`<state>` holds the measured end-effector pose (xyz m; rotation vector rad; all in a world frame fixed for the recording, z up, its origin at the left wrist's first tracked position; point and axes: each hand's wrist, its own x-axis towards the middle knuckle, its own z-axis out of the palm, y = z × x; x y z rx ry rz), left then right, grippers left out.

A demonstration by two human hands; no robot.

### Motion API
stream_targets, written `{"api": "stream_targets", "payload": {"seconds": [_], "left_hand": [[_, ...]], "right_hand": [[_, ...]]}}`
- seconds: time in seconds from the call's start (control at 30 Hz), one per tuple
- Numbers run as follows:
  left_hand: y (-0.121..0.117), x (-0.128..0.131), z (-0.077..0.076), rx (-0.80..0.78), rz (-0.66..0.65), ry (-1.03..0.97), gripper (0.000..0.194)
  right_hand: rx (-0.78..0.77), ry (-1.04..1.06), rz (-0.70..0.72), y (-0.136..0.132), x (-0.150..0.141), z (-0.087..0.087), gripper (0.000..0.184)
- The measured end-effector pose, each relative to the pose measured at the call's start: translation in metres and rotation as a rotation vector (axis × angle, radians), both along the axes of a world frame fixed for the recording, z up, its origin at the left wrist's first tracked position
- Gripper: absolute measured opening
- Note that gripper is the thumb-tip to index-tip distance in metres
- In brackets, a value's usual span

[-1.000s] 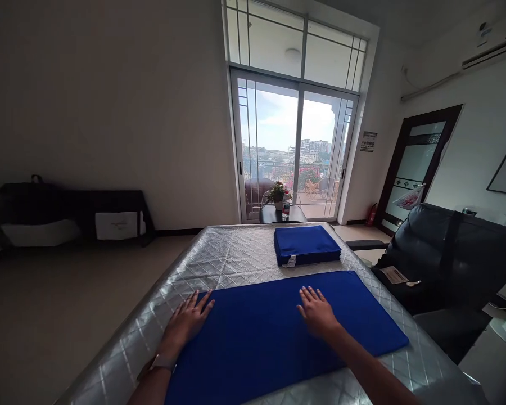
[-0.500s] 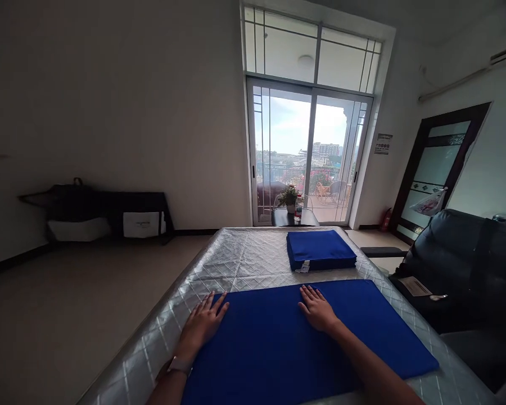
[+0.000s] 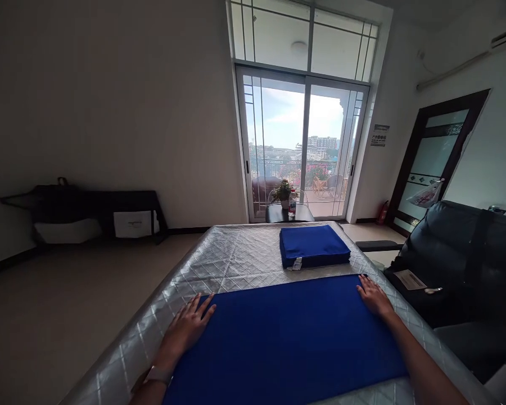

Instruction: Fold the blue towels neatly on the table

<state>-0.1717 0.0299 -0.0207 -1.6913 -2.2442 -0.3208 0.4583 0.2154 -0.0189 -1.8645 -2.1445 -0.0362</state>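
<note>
A blue cloth (image 3: 287,337) lies flat and spread across the near part of the table. My left hand (image 3: 189,323) rests with fingers spread on its far left corner, partly over the silver table cover. At the far right corner, my right hand (image 3: 374,295) lies palm down with its fingers stretched out along the cloth's edge. Neither hand grips anything. Beyond the cloth sits a neat stack of folded blue cloths (image 3: 314,244), with a small white tag (image 3: 297,263) hanging at its front left.
The table wears a silver quilted cover (image 3: 244,259). A black armchair (image 3: 451,259) stands close on the right, with a card on its seat. Behind the table is a small dark table (image 3: 274,214) with a potted plant and a bottle. A dark bench (image 3: 139,202) stands along the left wall.
My right hand has slid right along the cloth's far edge, from near its middle to the far right corner. My left hand stays at the left corner. The view has shifted slightly.
</note>
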Motion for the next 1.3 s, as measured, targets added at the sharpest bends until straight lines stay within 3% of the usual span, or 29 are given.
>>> {"api": "stream_targets", "payload": {"seconds": [0.17, 0.27, 0.37, 0.43, 0.53, 0.7, 0.8, 0.87, 0.93, 1.03, 1.17, 1.3], "left_hand": [[-0.007, 0.009, 0.012, -0.093, -0.002, -0.015, 0.061], [-0.01, 0.014, 0.016, -0.1, 0.009, 0.008, 0.06], [-0.012, 0.017, 0.017, -0.085, 0.02, 0.0, 0.061], [-0.013, 0.017, 0.018, -0.077, 0.027, -0.019, 0.061], [-0.013, 0.018, 0.018, -0.078, 0.021, -0.011, 0.06], [-0.013, 0.019, 0.017, -0.092, 0.027, 0.034, 0.059], [-0.011, 0.017, 0.014, -0.08, 0.021, 0.031, 0.059], [-0.01, 0.014, 0.012, -0.057, 0.015, 0.02, 0.058], [-0.009, 0.013, 0.011, -0.054, 0.008, 0.011, 0.059], [-0.01, 0.015, 0.013, -0.07, 0.027, -0.016, 0.061], [-0.011, 0.016, 0.016, -0.063, 0.028, -0.055, 0.061], [-0.007, 0.01, 0.009, -0.053, 0.003, -0.042, 0.06]], "right_hand": [[-0.023, -0.002, -0.043, -0.009, -0.005, 0.008, 0.068], [-0.061, -0.014, -0.084, -0.017, -0.012, 0.028, 0.068], [-0.064, -0.023, -0.117, -0.028, -0.04, 0.055, 0.067], [-0.035, -0.026, -0.069, -0.042, -0.076, 0.069, 0.065], [0.002, -0.036, 0.145, -0.076, -0.153, 0.076, 0.063], [0.04, 0.03, 0.583, -0.138, -0.28, 0.057, 0.069], [0.004, 0.104, 0.725, -0.15, -0.314, 0.047, 0.075], [-0.044, 0.109, 0.705, -0.144, -0.312, 0.045, 0.075], [-0.078, 0.099, 0.655, -0.13, -0.292, 0.043, 0.075], [-0.08, 0.062, 0.539, -0.104, -0.234, 0.041, 0.074], [0.083, 0.023, 0.232, -0.079, -0.145, 0.038, 0.061], [0.19, 0.031, 0.053, -0.068, -0.085, 0.039, 0.05]]}}
